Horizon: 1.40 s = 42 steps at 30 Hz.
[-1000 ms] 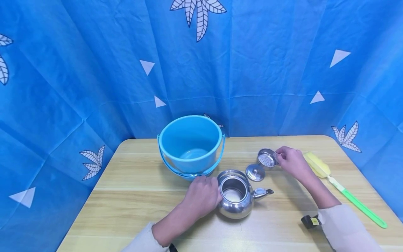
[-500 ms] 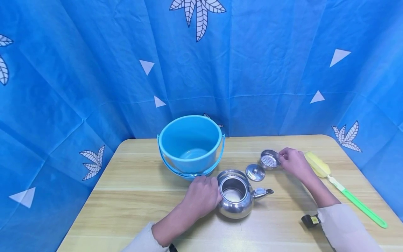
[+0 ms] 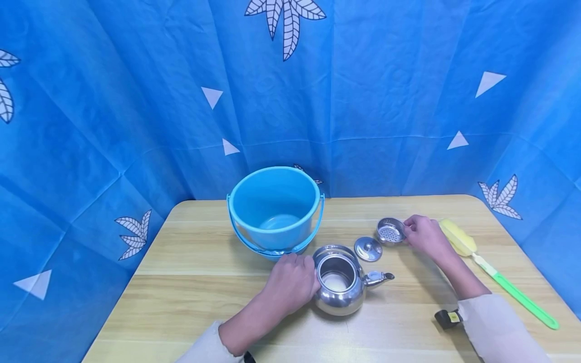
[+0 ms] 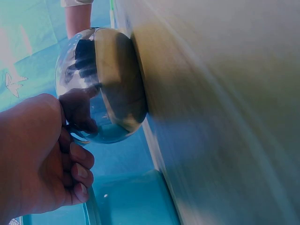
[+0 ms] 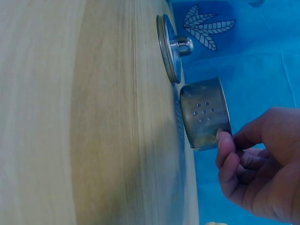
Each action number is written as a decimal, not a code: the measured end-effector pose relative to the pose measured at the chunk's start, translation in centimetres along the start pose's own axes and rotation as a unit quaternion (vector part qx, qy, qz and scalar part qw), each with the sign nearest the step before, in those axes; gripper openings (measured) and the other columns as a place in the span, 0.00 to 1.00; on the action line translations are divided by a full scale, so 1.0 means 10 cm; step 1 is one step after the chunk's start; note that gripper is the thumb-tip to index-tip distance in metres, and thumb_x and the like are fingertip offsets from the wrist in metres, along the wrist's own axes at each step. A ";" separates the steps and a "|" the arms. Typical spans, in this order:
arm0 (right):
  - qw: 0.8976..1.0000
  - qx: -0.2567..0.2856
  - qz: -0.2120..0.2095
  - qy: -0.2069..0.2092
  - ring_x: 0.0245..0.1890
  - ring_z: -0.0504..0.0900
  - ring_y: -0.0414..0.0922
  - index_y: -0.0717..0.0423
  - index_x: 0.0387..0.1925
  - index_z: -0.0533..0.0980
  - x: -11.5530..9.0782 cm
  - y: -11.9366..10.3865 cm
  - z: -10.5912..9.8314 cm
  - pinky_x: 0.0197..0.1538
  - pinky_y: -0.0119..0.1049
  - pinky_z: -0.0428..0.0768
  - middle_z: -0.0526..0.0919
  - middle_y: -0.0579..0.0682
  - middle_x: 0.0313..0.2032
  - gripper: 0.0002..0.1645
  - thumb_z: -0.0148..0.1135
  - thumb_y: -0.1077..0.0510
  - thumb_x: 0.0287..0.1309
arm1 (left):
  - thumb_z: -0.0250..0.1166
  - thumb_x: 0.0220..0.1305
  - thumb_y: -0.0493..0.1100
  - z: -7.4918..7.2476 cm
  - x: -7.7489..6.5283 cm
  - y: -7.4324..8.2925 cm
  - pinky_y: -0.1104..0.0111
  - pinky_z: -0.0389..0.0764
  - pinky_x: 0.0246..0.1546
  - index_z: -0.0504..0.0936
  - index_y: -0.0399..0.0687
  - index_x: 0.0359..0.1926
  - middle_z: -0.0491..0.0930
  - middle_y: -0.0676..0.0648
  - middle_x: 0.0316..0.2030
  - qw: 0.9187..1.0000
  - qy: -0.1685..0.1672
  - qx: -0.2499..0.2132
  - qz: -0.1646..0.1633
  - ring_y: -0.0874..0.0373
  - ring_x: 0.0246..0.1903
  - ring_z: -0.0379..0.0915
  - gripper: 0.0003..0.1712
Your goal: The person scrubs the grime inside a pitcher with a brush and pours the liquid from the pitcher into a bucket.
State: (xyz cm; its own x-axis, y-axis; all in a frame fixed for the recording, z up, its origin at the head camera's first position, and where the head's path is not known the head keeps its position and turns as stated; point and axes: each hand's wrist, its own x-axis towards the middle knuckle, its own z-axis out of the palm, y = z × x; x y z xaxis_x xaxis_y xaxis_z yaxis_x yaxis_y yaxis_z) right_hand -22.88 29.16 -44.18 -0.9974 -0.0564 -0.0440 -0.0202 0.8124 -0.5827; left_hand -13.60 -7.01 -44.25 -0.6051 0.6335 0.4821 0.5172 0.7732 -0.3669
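Observation:
My left hand (image 3: 292,282) grips the side of a shiny steel teapot (image 3: 340,302) opposite its spout, with the fingers curled in the left wrist view. The teapot stands upright and uncovered, its mouth facing up. Between thumb and fingers, my right hand (image 3: 428,237) pinches the rim of a small steel tea strainer (image 3: 390,233). Holes show in its bottom, and a cluster of holes marks its side (image 5: 202,117) in the right wrist view. The strainer is upright, low over the table. Beside it lies the round teapot lid (image 3: 368,249), knob up.
A light blue bucket (image 3: 272,237) stands behind my left hand, its handle lowered to the front. To the right of my right hand lies a sponge brush (image 3: 513,290) with a yellow head and green handle. Blue patterned cloth (image 3: 376,101) hangs around the wooden table (image 3: 181,282).
My right hand has shifted the strainer slightly right and down towards the table, leaving a little more room beside the lid. The left hand and teapot stay in place.

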 end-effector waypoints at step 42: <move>0.999 0.036 0.031 -0.024 0.26 0.84 0.45 0.77 0.59 0.72 -0.02 0.05 0.02 0.25 0.35 0.77 0.88 0.59 0.32 0.25 0.50 0.58 0.73 | 0.61 0.64 0.55 0.01 -0.01 0.00 0.71 0.59 0.23 0.71 0.53 0.23 0.64 0.56 0.15 1.000 0.023 0.003 0.006 0.60 0.17 0.61 0.17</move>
State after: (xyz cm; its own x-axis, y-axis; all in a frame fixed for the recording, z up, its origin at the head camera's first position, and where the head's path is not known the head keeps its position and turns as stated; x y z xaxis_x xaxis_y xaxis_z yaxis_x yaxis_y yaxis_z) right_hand -22.72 29.44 -44.62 -0.9922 -0.0353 -0.1193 0.0489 0.7713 -0.6346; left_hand -13.63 -7.09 -44.35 -0.5695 0.6412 0.5142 0.5202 0.7656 -0.3785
